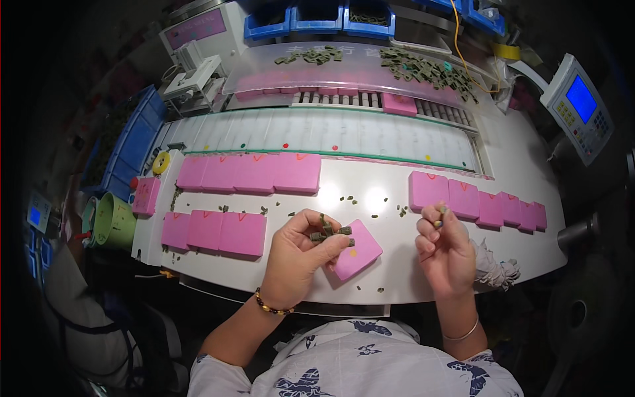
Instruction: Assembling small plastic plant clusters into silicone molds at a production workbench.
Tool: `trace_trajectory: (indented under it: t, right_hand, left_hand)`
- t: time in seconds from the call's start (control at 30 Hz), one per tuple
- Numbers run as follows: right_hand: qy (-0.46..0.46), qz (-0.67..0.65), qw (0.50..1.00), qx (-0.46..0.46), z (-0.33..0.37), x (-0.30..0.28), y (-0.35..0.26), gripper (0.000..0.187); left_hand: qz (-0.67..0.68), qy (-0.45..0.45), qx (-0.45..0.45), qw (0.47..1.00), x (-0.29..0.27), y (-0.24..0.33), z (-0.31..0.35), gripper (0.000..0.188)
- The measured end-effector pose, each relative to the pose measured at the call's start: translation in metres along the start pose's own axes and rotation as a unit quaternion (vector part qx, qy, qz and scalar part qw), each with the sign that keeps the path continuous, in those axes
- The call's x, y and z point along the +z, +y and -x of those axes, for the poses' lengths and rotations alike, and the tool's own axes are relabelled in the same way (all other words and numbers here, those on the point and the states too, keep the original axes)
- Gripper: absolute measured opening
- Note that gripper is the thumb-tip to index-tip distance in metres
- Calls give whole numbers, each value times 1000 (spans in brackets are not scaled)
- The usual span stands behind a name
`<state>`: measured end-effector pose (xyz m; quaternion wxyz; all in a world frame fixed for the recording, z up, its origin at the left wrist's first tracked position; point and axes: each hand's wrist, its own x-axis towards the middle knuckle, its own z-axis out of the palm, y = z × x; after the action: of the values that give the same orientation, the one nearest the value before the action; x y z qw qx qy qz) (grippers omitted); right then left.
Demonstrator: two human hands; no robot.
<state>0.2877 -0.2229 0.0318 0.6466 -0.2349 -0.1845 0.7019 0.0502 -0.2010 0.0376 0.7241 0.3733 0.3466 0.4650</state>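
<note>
My left hand (291, 255) is closed around several short, dark green rolled pieces (329, 233) that stick out between thumb and fingers. Just beneath it, a pink box (362, 251) with a yellow dot lies turned at an angle on the white table. My right hand (448, 255) is raised, its thumb and forefinger pinched together with the other fingers curled. A small greenish thing shows at those fingertips, too small to name. Close behind this hand stands a row of pink boxes (463, 197) with red marks.
More pink boxes (243, 231) stand in two rows at left. Green crumbs dot the white table (354, 185). Farther back are a glass-covered strip (317, 135), a clear shelf with loose green pieces (430, 71), and blue bins (317, 30). A control panel (582, 106) stands right; crumpled cloth (496, 268) lies nearby.
</note>
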Motion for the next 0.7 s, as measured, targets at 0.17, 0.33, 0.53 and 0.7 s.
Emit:
trace_trajectory:
  t: [0.17,0.33,0.53,0.7]
  right_hand:
    - [-48,98,991,80,-2,25,-1,23]
    - [-132,563,804,-140,-11,35,13,16]
    - [-208,727,587,-290,-10,45,8,18]
    - [-313,790,428,-309,-10,49,-1,19]
  left_hand:
    - [-106,18,144,984,13,-12,-6,23]
    - [-280,-16,141,950,9,-7,-8,24]
    - [-352,-40,144,924,4,4,-8,17]
    - [-311,-132,49,940,-4,8,-9,15]
